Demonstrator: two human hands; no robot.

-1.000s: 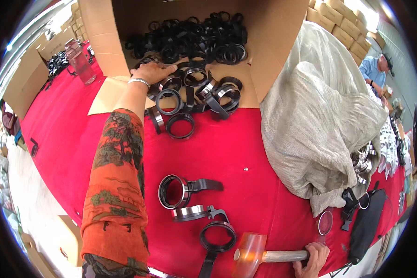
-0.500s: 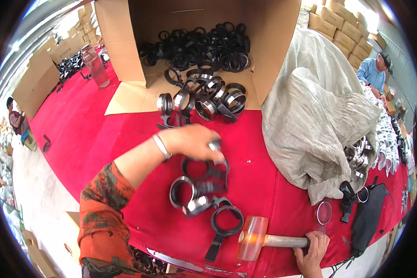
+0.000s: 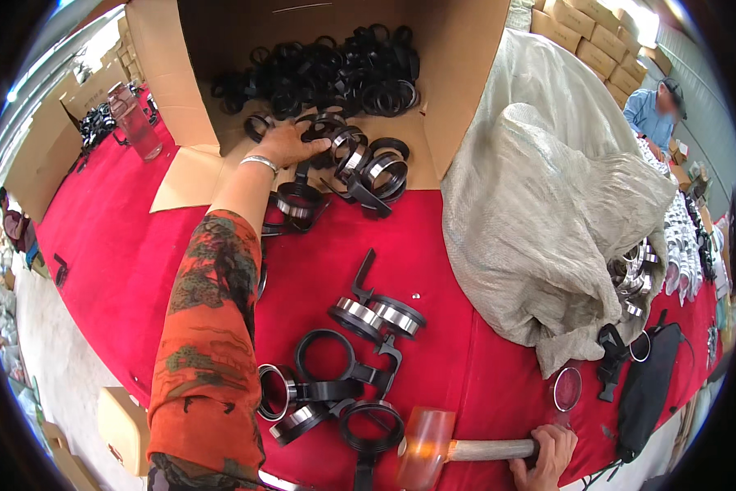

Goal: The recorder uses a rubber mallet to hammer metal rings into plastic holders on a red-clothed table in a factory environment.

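My left hand reaches to the mouth of a cardboard box, over several black plastic ring brackets with silver metal bands. Its thumb is stretched out to the right, apart from the other fingers, whose tips are partly hidden among the rings. At the lower right, my right hand grips the end of the wooden handle of a mallet with a translucent orange head, lying on the red cloth. Left of the mallet head is a loose group of ring brackets, some lying flat, some tipped on edge.
The open cardboard box holds a heap of black rings. A grey woven sack with metal rings at its mouth lies right, near a thin metal ring and a black pouch. A pink bottle stands far left. Another person works at far right.
My left hand has moved from above the near ring brackets out to the pile at the box. More brackets now lie in the near group. The right hand stays on the mallet handle.
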